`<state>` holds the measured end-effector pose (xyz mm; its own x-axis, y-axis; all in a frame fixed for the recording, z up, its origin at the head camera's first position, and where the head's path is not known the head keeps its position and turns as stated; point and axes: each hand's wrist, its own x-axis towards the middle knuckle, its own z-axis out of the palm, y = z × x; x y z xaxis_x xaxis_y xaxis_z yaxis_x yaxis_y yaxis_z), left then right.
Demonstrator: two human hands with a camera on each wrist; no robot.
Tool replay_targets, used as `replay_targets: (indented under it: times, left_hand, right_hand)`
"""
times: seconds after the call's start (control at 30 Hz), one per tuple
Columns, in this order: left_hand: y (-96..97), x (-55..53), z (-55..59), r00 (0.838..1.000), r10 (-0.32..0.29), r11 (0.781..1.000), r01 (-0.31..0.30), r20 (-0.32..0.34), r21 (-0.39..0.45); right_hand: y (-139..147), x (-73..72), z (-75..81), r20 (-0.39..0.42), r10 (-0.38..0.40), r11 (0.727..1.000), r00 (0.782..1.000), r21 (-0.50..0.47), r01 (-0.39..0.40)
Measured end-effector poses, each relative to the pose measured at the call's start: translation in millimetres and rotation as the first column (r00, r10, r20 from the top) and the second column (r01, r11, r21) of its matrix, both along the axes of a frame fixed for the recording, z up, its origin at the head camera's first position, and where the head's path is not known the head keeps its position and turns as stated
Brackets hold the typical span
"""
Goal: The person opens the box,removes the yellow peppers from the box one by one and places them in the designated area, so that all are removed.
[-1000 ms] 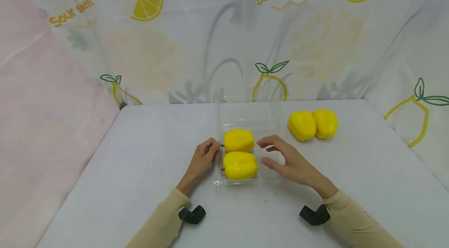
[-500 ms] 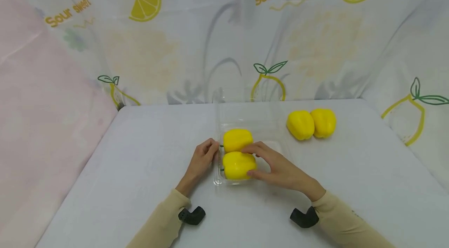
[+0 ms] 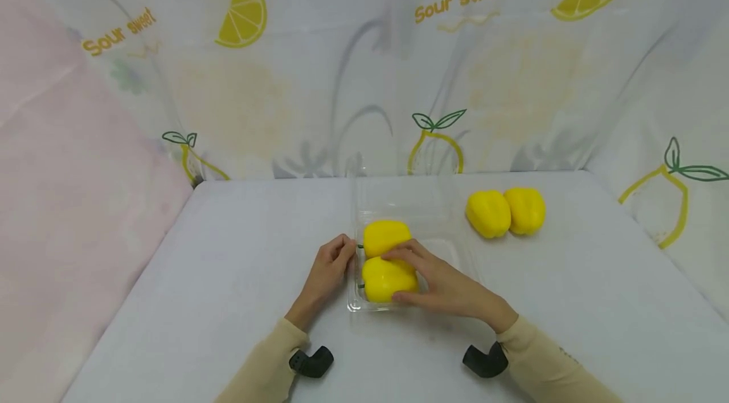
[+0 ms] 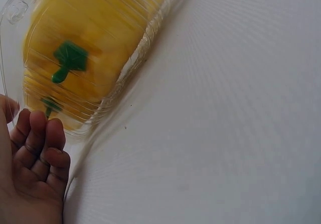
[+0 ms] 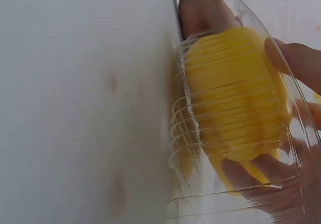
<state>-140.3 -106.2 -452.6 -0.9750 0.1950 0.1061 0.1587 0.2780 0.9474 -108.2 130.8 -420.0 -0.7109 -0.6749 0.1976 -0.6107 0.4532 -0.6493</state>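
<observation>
Holding: right hand (image 3: 441,279), thumb and fingers closed round the near pepper (image 3: 386,278), fingertips along its seam with the far pepper (image 3: 383,236).
Left hand: fingers curled at the box's left edge (image 4: 37,156), thumb opposite, pinching the rim.
Box: clear plastic (image 3: 448,248), both peppers lying in its left half, stems pointing left.
Lid: raised at the back (image 3: 398,195).
Spare peppers: two (image 3: 501,213), side by side on the white table (image 3: 245,245), right of the box.
Backdrop: lemon-printed cloth (image 3: 319,61).

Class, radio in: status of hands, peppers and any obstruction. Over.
Left hand holds rim of box. Right hand grips near pepper, in box beside far pepper. Two peppers outside. Lid open, not blocking.
</observation>
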Motion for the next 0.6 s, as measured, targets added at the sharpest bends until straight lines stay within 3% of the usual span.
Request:
replay_targets:
  times: [0.1, 0.3, 0.47, 0.6]
  left_hand:
    - [-1.1, -6.9, -13.2, 1.000, 0.013, 1.000, -0.013, -0.010, 0.004]
    - [-1.5, -8.4, -18.1, 1.000, 0.019, 1.000, -0.019, -0.017, 0.018]
    - [-1.0, -7.1, -12.9, 1.000, 0.013, 1.000, -0.014, 0.022, 0.017]
    - [0.4, 0.3, 4.2, 0.999, -0.020, 1.000, 0.020, 0.039, 0.012]
  right_hand:
    - [0, -0.6, -0.2, -0.001, -0.004, 1.000, 1.000, 0.001, 0.004]
    - [1, -0.4, -1.1, -0.004, -0.007, 1.000, 1.000, -0.002, 0.007]
    - [0, 0.0, -2.2, -0.038, 0.007, 1.000, 0.999, -0.010, -0.008]
    - [1, 0.4, -2.4, -0.060, 0.015, 1.000, 0.998, -0.016, -0.016]
